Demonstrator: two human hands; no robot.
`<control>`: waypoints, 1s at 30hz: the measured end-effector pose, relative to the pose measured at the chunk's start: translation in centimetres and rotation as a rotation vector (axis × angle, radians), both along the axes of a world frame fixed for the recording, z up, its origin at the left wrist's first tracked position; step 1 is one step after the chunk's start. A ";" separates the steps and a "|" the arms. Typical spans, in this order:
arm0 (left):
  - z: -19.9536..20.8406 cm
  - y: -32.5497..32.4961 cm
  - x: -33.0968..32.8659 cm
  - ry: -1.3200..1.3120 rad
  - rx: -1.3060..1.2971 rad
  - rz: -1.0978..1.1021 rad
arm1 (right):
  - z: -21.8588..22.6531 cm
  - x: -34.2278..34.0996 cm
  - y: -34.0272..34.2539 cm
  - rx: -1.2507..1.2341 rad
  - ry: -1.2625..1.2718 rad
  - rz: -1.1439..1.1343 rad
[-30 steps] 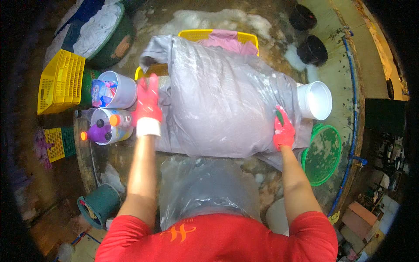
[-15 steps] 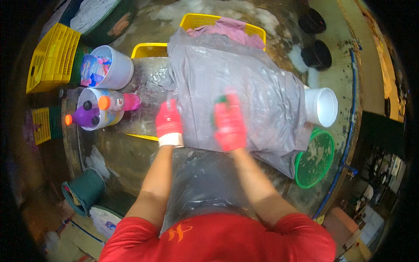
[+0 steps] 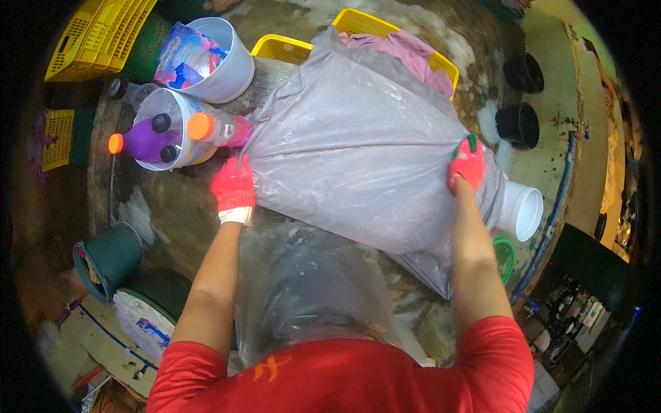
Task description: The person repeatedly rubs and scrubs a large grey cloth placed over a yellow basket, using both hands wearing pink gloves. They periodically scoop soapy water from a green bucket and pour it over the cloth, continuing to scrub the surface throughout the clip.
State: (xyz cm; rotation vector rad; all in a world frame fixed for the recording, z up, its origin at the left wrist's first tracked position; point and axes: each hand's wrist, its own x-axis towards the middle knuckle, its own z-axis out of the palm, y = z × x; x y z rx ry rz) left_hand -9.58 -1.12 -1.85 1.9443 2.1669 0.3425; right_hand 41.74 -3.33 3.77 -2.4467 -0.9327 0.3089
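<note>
A wet grey cloth is spread over a work surface in front of me, with creases pulled taut between my hands. My left hand, in a red glove with a white cuff, is closed on the cloth's left edge. At the cloth's right side, my right hand, also red-gloved, is closed with the fabric bunched at it. A small green thing shows at its fingertips; its kind cannot be made out. A plastic apron covers my front below the cloth.
Left of the cloth stand a white bucket with bottles and a pail with a detergent packet. Yellow baskets, one with pink cloth, are behind. A white container and green basket lie right.
My hands have moved apart, the left to the cloth's left edge and the right far to the right. The cloth is now stretched and skewed between them. The view has shifted.
</note>
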 end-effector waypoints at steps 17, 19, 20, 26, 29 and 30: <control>-0.2 0.5 0.1 0.021 -0.050 0.014 | -1.0 5.3 -2.3 0.084 -0.044 -0.006; 0.1 0.3 -0.4 0.059 -0.052 0.041 | -1.8 -6.8 -0.8 0.045 0.018 0.198; 0.0 0.7 -0.2 0.071 -0.042 0.035 | -3.1 -13.4 -1.2 0.067 -0.007 0.465; -1.4 0.4 -2.1 0.057 -0.051 -0.047 | 1.8 -27.8 -2.7 -0.467 0.353 1.093; -2.7 0.1 -3.7 0.280 -0.025 -0.225 | 0.7 -11.5 -8.8 -0.013 0.134 0.549; -2.6 0.0 -3.4 0.389 -0.024 -0.305 | 1.6 -5.5 -10.7 0.064 0.144 0.345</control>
